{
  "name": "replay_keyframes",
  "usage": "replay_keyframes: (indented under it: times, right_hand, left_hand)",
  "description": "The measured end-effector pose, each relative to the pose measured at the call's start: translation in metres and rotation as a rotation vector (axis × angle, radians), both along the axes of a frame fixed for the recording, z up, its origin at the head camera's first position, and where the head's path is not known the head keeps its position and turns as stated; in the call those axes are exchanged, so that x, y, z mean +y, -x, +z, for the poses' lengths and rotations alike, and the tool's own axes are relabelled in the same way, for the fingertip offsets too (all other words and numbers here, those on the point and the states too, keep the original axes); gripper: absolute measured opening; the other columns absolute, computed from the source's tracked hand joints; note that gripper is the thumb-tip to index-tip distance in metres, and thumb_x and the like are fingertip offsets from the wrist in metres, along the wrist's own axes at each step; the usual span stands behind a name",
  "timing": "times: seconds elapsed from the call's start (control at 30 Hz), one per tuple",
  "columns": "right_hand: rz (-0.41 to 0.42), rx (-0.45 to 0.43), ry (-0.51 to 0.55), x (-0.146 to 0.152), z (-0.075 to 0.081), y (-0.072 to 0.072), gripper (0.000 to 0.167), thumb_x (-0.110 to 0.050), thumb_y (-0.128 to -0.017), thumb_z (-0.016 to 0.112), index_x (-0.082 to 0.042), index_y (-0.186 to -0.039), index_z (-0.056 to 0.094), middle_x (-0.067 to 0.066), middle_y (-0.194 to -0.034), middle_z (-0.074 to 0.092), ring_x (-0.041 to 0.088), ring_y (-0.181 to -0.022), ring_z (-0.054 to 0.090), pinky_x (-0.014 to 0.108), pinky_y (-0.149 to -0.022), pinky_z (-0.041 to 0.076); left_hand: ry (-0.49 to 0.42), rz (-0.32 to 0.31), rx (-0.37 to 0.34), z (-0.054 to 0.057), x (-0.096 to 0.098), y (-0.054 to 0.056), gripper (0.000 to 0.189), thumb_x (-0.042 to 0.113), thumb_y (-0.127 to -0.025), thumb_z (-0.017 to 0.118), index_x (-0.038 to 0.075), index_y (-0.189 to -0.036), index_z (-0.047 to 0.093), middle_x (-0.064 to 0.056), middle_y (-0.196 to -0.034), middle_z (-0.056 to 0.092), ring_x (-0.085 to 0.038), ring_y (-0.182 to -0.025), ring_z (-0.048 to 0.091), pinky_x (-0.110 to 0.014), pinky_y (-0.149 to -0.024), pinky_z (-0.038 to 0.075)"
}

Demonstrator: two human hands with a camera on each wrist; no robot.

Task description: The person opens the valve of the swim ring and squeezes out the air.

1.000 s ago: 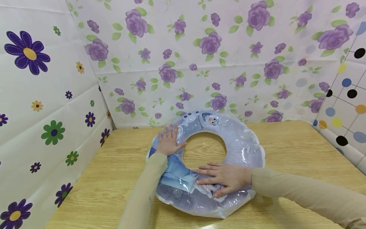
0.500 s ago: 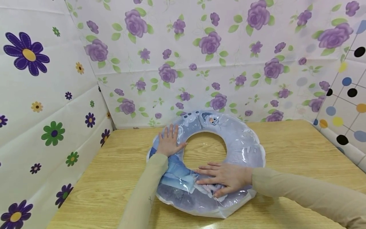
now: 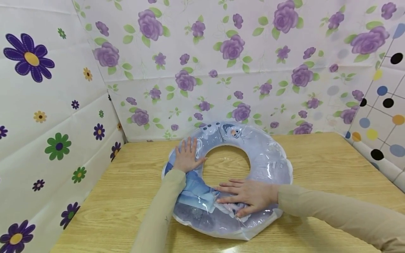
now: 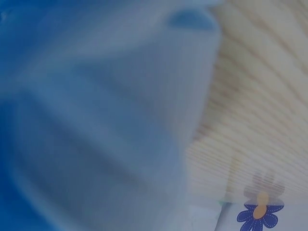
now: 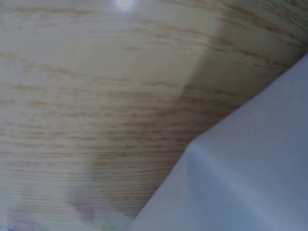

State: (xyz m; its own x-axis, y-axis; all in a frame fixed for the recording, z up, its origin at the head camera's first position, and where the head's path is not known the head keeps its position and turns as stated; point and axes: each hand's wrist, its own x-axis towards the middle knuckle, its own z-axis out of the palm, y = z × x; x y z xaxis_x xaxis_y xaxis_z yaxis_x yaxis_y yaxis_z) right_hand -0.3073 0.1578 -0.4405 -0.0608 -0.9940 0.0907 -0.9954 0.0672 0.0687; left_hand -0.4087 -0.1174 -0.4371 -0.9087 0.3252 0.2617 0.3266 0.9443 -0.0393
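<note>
An inflatable swim ring (image 3: 269, 165), pale blue-lilac with a snowman and a blue-dressed figure printed on it, lies on the wooden table. My left hand (image 3: 186, 158) rests on its left side, fingers straight and spread. Across the near part of the ring my right hand (image 3: 250, 196) lies flat, fingers extended to the left over the print. The left wrist view holds a blurred close-up of the blue swim ring (image 4: 110, 120). In the right wrist view the ring's pale edge (image 5: 240, 178) crosses the lower right; neither wrist view shows a hand.
The wooden table (image 3: 133, 196) extends around the ring on all sides. Behind it hangs a sheet with purple roses (image 3: 190, 80). A flower-printed sheet (image 3: 63, 116) bounds the left, and a dotted sheet (image 3: 389, 116) the right.
</note>
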Motion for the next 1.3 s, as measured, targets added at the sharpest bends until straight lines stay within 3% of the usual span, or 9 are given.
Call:
replay_keyframes:
  times: [0.2,0.67,1.3]
  right_hand:
    - [0.003,-0.003,0.005,-0.0004,-0.0002,-0.0008,0.063,-0.054,-0.093,0.03,-0.024,-0.147,0.015,0.009,-0.149,0.007,0.03,-0.132,0.013,0.049,-0.101,0.016]
    - [-0.004,0.003,0.01,-0.0002,-0.0012,0.0004,0.063,-0.054,-0.093,0.031,-0.025,-0.146,0.015,0.009,-0.149,0.007,0.029,-0.132,0.012,0.048,-0.101,0.015]
    - [-0.007,-0.01,0.007,-0.0006,-0.0025,0.0009,0.063,-0.054,-0.093,0.031,-0.025,-0.146,0.015,0.008,-0.15,0.006,0.028,-0.133,0.011,0.047,-0.102,0.014]
  left_hand:
    - [0.004,0.0,-0.013,-0.0007,0.0006,-0.0011,0.092,0.067,-0.084,0.035,0.008,-0.145,0.0,-0.018,-0.147,0.004,-0.039,-0.131,0.007,-0.06,-0.096,0.011]
    - [-0.006,-0.02,0.049,-0.0038,0.0001,0.0005,0.092,0.065,-0.084,0.038,0.007,-0.146,0.003,-0.019,-0.147,0.009,-0.039,-0.13,0.011,-0.061,-0.096,0.012]
    - [0.042,0.008,0.028,-0.0066,0.003,0.0008,0.092,0.068,-0.084,0.033,0.007,-0.146,0.003,-0.018,-0.147,0.008,-0.039,-0.13,0.011,-0.059,-0.096,0.013]
